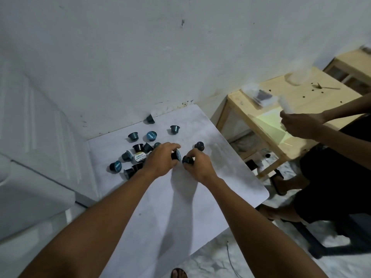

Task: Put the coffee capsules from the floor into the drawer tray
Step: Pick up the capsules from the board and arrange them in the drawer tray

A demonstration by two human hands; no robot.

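Several dark and teal coffee capsules [133, 136] lie scattered on a white sheet [180, 197] spread on the floor by the wall. My left hand [160, 159] pinches one dark capsule [175, 154] near the middle of the sheet. Close beside it, my right hand [198, 164] grips another dark capsule [188, 159]. A further capsule [199, 146] stands just beyond my right hand, and one [150, 118] leans at the wall. No drawer tray is visible.
A low wooden table [281, 109] stands to the right with a plastic bag and crumbs on it. Another person sits at the right, a hand [299, 123] holding a white object, feet beside the sheet. A white door [40, 127] is on the left.
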